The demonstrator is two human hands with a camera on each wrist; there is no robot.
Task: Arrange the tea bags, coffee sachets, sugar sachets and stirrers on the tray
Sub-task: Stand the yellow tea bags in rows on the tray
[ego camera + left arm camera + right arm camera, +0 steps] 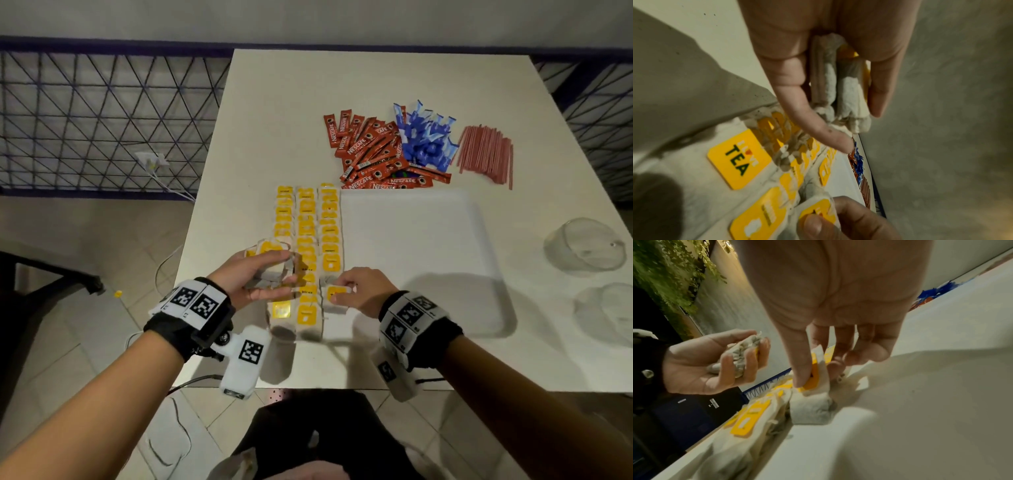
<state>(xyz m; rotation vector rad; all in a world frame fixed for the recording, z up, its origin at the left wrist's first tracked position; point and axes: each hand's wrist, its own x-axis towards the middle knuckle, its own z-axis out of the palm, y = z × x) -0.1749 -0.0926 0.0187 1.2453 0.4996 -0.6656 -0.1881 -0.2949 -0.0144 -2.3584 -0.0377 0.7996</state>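
Observation:
Three rows of tea bags (306,246) with yellow tags lie along the left side of the white tray (421,240). My left hand (260,277) grips a bundle of tea bags (840,87) above the left row. My right hand (356,289) pinches one tea bag (813,386) by its yellow tag at the near end of the right row. Beyond the tray lie red coffee sachets (373,150), blue sugar sachets (426,137) and pink stirrers (488,154) in heaps on the table.
Two clear glass vessels (587,245) stand on the table right of the tray. The table's (274,102) left edge drops to a tiled floor with cables. A dark metal grid fence runs behind the table.

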